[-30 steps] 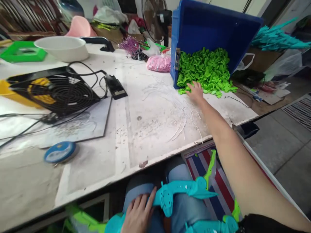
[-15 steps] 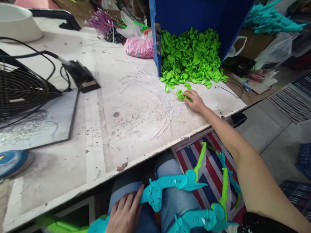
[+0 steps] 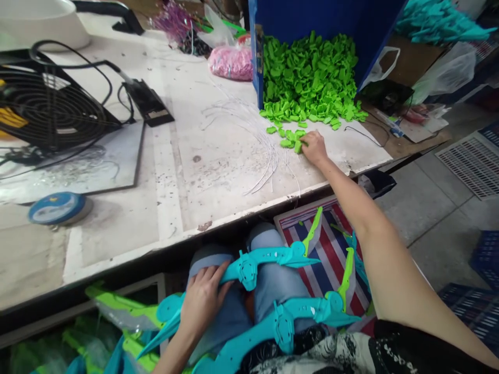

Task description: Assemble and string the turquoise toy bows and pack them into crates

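Note:
My left hand point(image 3: 203, 296) is wrapped round a turquoise bow-shaped plastic part point(image 3: 268, 254) lying across my lap. This part has a round centre piece and a green end limb point(image 3: 313, 228). A second bow-shaped part point(image 3: 307, 310) rests nearer my body. At the table, my right hand point(image 3: 315, 147) is closed, its fingertips pinching a small green plastic piece point(image 3: 298, 147) beside several loose ones. Just behind is a large heap of the same green pieces point(image 3: 312, 78), spilling from a blue bin point(image 3: 256, 62).
White cords point(image 3: 268, 161) lie on the white table point(image 3: 218, 197). To the left are a black fan point(image 3: 70, 111) and a blue round tin point(image 3: 56, 209). A bag of pink pieces point(image 3: 232, 63) sits by the bin. More bow parts point(image 3: 128, 311) fill the lower left.
My view has shifted, so the table appears higher. My right hand has drawn slightly back from the loose green pieces, which now lie more spread out. The left hand keeps its hold.

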The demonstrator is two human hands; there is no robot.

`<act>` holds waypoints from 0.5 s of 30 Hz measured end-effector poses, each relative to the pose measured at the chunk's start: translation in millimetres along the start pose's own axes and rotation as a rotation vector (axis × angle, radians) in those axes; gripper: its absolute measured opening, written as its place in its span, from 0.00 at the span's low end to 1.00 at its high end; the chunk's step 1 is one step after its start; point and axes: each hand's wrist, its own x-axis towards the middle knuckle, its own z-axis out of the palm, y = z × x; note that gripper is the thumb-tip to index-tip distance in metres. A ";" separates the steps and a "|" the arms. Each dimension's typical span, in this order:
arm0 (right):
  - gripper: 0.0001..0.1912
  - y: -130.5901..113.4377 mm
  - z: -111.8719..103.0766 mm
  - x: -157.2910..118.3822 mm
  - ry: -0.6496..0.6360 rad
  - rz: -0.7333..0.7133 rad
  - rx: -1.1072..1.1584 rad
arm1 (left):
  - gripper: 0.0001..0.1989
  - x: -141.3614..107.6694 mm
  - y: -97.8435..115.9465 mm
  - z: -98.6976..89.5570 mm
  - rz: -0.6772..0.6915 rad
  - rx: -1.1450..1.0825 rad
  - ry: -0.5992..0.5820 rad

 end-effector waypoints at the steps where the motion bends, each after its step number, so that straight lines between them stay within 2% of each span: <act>1: 0.16 -1.8 -0.2 -0.2 0.005 0.007 -0.009 | 0.20 1.9 2.4 -2.7 -0.034 -0.016 -0.030; 8: 0.22 -10.6 2.1 -3.1 0.061 0.094 -0.087 | 0.22 10.9 18.9 -18.0 -0.146 -0.110 -0.136; 12: 0.30 -27.8 1.1 -5.8 -0.026 0.139 -0.163 | 0.28 16.3 19.6 -25.2 -0.181 -0.218 -0.203; 15: 0.30 -50.6 -7.3 -7.4 -0.114 0.183 -0.215 | 0.38 27.4 12.7 -28.6 -0.152 -0.490 -0.316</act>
